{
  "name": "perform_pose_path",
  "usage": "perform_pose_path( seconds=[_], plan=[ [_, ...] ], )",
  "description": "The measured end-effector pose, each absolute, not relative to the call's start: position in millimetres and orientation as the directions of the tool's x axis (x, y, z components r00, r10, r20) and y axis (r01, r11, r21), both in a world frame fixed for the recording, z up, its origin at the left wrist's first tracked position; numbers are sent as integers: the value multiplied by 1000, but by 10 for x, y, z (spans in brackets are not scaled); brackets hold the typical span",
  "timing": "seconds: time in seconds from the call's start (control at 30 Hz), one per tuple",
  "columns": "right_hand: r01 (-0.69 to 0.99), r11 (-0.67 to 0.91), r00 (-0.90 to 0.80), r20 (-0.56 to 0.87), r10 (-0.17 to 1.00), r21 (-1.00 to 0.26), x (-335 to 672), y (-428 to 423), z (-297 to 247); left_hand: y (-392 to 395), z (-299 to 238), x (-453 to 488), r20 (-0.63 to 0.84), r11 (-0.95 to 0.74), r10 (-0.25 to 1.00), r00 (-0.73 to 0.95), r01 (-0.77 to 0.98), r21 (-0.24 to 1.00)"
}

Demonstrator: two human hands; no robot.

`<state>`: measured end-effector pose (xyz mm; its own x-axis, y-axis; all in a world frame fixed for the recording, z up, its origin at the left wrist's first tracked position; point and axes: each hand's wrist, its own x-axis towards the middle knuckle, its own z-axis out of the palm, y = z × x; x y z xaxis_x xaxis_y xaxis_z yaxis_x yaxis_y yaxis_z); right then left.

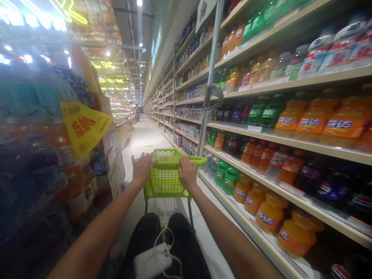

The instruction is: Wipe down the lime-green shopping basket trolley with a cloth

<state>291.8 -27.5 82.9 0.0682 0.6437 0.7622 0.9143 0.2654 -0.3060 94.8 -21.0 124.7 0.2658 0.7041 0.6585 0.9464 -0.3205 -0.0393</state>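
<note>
Where the view begins, at its lower edge, the person's dark-clothed legs [186,240] carry a white device [152,261] with a white cable [162,234] looping from it. Both bare forearms reach forward to a lime-green shopping cart [165,180] standing on the pale aisle floor [145,135], directly ahead and close to the right-hand shelving.

The left hand [142,167] grips the left end of the cart's handle [171,162], fingers curled over the bar. The right hand [187,173] grips the bar right of centre, fingers likewise wrapped over it.

No goods show through the basket's mesh wall, though its interior is largely hidden from this angle. By appearance, loading has not begun: neither hand holds a product.

To the right, the shelves [290,143] hold orange soda bottles [270,215] on the lowest tier, with green bottles [226,178] just beyond the cart. A grey upright pole [209,77] rises beside them. To the left, a blurred stack of bottles [35,174] bears a yellow price tag [84,126]. Farther off, the aisle runs on under ceiling lights [139,3] to distant displays too small to identify.
</note>
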Motion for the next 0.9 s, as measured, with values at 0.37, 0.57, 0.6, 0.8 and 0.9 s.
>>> perform_pose_path(
  seconds=[0.37, 0.57, 0.6, 0.8, 0.9],
  plan=[
    [936, 227, 64, 764, 641, -270, 2825, -355, 794, -317, 1080, 1394, 663, -385, 685, 302, 923, -23],
    [928, 228, 87, 765, 638, -296, 2763, -359, 802, -275, 1088, 1408, 664, -382, 687, 294, 924, -14],
    [926, 231, 86, 766, 637, -297, 2755, -360, 805, -257, 1095, 1431, 665, -383, 688, 292, 924, -8],
    [926, 272, 28, 767, 641, -261, 2792, -382, 774, -125, 1060, 1303, 703, -447, 638, 316, 895, 3],
    [927, 298, -14, 771, 637, -230, 2809, -394, 740, -57, 1034, 1045, 728, -436, 632, 267, 898, 49]
  ],
)
